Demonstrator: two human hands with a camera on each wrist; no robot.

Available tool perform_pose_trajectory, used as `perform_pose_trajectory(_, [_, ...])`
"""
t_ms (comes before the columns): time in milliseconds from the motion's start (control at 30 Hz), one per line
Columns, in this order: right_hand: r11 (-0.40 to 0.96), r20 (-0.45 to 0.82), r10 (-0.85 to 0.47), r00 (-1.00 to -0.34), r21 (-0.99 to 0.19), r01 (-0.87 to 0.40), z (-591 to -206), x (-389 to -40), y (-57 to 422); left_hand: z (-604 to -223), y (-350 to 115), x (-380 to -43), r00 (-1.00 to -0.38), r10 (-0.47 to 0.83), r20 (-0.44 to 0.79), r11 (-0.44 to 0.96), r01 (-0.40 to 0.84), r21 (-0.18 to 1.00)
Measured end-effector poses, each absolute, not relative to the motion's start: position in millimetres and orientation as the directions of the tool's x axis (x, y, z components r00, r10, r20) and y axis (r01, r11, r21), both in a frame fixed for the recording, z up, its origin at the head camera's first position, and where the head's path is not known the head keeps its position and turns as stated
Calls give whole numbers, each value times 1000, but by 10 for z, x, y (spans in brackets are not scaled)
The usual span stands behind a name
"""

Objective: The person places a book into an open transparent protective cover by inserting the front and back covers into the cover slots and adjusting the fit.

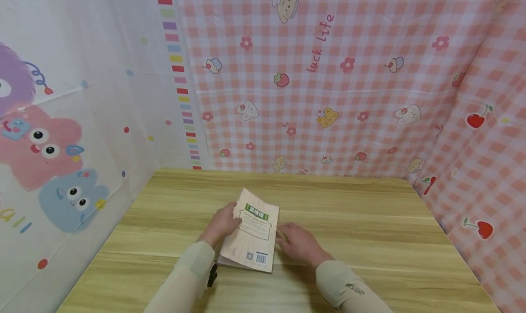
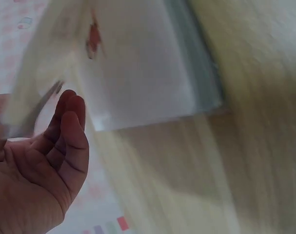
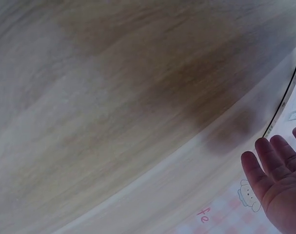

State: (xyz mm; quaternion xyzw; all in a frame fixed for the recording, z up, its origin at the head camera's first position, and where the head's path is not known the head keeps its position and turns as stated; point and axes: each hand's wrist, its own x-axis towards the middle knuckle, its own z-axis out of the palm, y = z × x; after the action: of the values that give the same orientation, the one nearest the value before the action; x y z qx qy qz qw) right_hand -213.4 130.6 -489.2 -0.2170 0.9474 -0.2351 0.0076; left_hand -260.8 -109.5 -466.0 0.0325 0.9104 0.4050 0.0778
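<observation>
A thin book lies on the wooden table with its pale back cover up, showing a green title block, a QR code and a barcode. At its left edge my left hand pinches the cover, thumb on top. Seen from the left wrist, that cover is lifted away from a whitish page with a small reddish mark, and the fingers curl beneath it. My right hand is beside the book's right edge, fingertips right at it. In the right wrist view its fingers are fairly straight.
The wood-grain table extends around the book. Behind it hangs a pink checked cloth, which also covers the right side. A white cloth with cartoon figures hangs at the left. A black strap shows at the left wrist.
</observation>
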Motion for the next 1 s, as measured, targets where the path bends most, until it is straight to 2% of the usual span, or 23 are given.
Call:
perform_pose_trajectory(133, [804, 93, -404, -910, -439, -402, -4889, -2138, 1322, -4704, -1137, -2609, -985, 84, -152, 682, -54, 729])
perform_pose_trajectory(300, [822, 86, -383, -920, -423, -382, -4907, -2155, 1353, -4787, -1186, -2618, -985, 71, -155, 742, -52, 669])
perform_pose_trajectory(667, [869, 58, -341, -938, -362, -338, -4889, -2149, 1391, -4954, -1176, -2598, -987, 126, -97, 927, 83, 367])
perform_pose_trajectory(800, [876, 58, -337, -940, -347, -336, -4871, -2150, 1409, -4917, -1102, -2551, -983, 177, -37, 953, 162, 255])
perform_pose_trajectory(1000, [896, 56, -314, -948, -314, -315, -4848, -2161, 1430, -4893, -932, -2481, -959, 280, -33, 933, 264, 246])
